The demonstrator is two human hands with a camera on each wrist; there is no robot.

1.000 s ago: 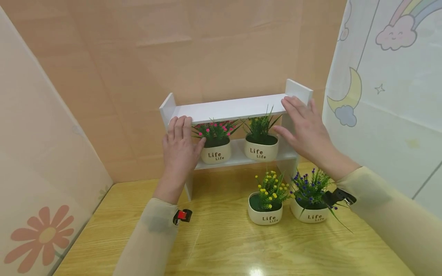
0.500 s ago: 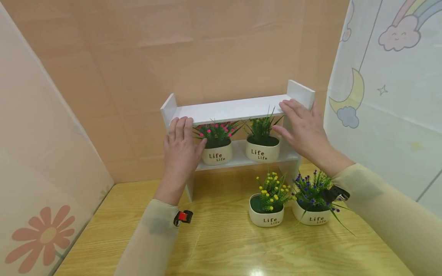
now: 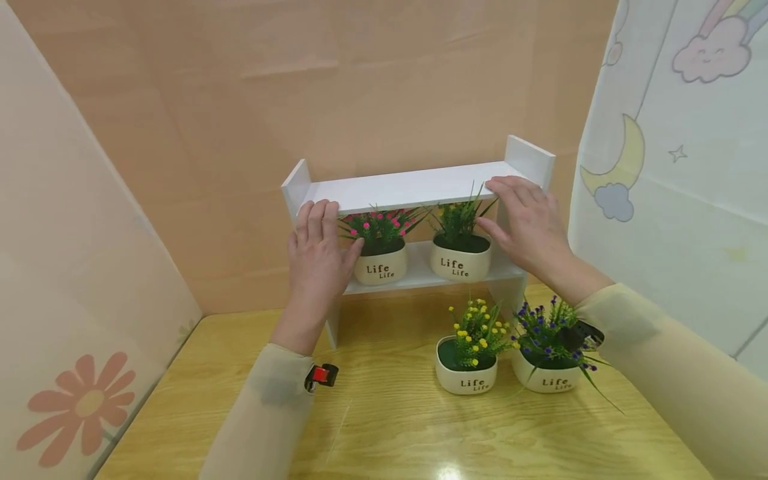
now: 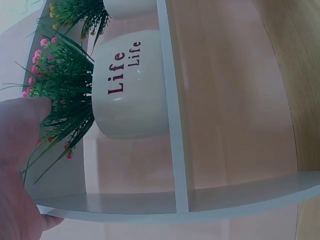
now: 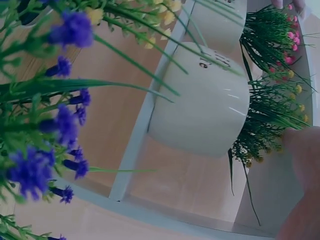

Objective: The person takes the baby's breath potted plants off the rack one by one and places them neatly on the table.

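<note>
A white two-tier shelf [image 3: 414, 187] stands against the back wall. My left hand [image 3: 317, 260] rests at its left front corner, fingers over the top board's edge and thumb lower, beside a pot of pink flowers [image 3: 381, 267]. At the right front corner my right hand [image 3: 531, 223] touches the top board with extended fingertips, thumb apart beside a pot of grassy yellow flowers [image 3: 461, 259]. Both pots sit on the middle board [image 4: 175, 110] and read "Life". In the left wrist view a fingertip [image 4: 51, 222] shows outside the side panel. The right thumb [image 5: 305, 150] is near the yellow flowers.
On the wooden table [image 3: 384, 427], in front of the shelf's right side, stand a pot of yellow flowers [image 3: 467, 373] and a pot of purple flowers [image 3: 546, 373]. The right forearm passes over the purple one. Printed cloth walls [image 3: 690, 200] enclose the sides.
My right hand has slid slightly toward me and left along the top board. The left hand keeps its place at the corner. The whole scene shifts slightly right with the head camera.
</note>
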